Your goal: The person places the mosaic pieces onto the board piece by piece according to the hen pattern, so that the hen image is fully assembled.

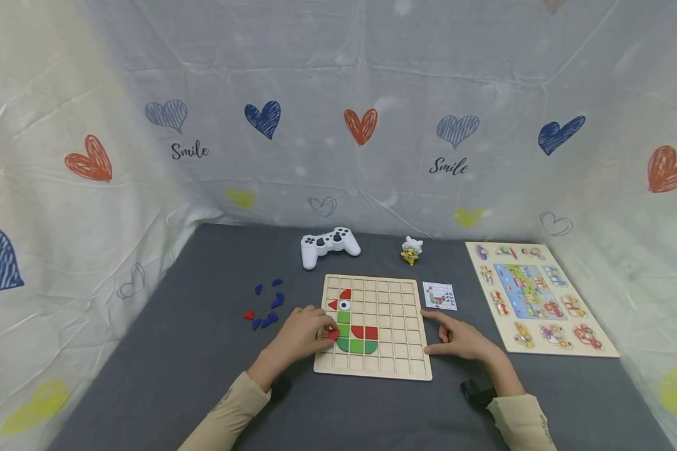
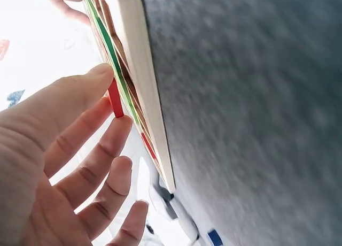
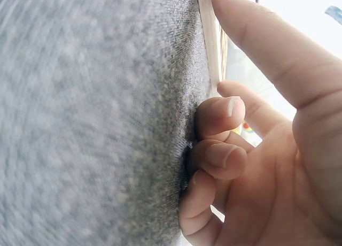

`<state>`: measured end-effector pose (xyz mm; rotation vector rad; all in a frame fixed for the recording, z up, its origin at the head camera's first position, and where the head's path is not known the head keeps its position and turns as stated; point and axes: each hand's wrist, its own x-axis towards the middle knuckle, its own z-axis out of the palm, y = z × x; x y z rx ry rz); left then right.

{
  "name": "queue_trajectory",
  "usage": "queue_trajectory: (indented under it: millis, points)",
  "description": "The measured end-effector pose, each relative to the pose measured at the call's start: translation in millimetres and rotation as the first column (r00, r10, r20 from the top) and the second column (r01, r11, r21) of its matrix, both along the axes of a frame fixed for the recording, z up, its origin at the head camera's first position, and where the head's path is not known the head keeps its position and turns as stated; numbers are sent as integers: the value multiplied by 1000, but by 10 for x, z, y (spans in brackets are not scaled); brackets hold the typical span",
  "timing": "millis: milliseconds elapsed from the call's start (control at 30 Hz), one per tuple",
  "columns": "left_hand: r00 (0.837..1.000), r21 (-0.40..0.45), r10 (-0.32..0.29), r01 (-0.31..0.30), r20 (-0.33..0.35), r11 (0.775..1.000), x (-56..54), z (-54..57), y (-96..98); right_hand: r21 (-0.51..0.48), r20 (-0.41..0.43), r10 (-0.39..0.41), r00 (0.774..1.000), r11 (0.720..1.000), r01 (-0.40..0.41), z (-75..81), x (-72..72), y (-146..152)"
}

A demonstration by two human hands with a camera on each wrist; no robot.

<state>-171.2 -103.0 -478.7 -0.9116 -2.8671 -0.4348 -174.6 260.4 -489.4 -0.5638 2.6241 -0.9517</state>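
Note:
A wooden grid board [image 1: 397, 351] lies on the dark cloth, with red and green pieces and an eye tile [image 1: 345, 305] set in a bird-like shape. Over the board's left part, my left hand [image 1: 304, 333] pinches a red piece [image 2: 115, 100] between thumb and fingertips. In the left wrist view the piece stands tilted just beside the board's surface; its full outline is partly covered by fingers. My right hand [image 1: 458, 338] touches the board's right edge with thumb and index finger spread apart. Its other fingers bend loosely against the cloth in the right wrist view.
Several blue pieces [image 1: 276, 304] and a red triangle [image 1: 249, 315] lie left of the board. Behind it are a white game controller [image 1: 330, 244] and a small figurine [image 1: 411, 250]. A pattern card [image 1: 439, 295] and a picture puzzle board [image 1: 575, 332] lie to the right.

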Motion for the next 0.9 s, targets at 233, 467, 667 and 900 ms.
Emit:
queue_trajectory:
  millis: [233, 467, 667, 900]
  points:
    - [999, -5, -46, 46, -25, 999, -44, -28, 163, 4, 6, -9, 1000, 1000, 9, 6, -4, 0]
    - [997, -13, -75, 75, -15, 997, -77, 11, 332, 0, 7, -8, 1000, 1000, 8, 4, 0, -5]
    - [996, -22, -90, 89, -10, 996, -124, 16, 459, 0, 5, -6, 1000, 1000, 6, 14, 6, -14]
    - [994, -27, -105, 105, 11, 994, -170, 47, 619, -1, 7, -5, 1000, 1000, 5, 26, 13, -12]
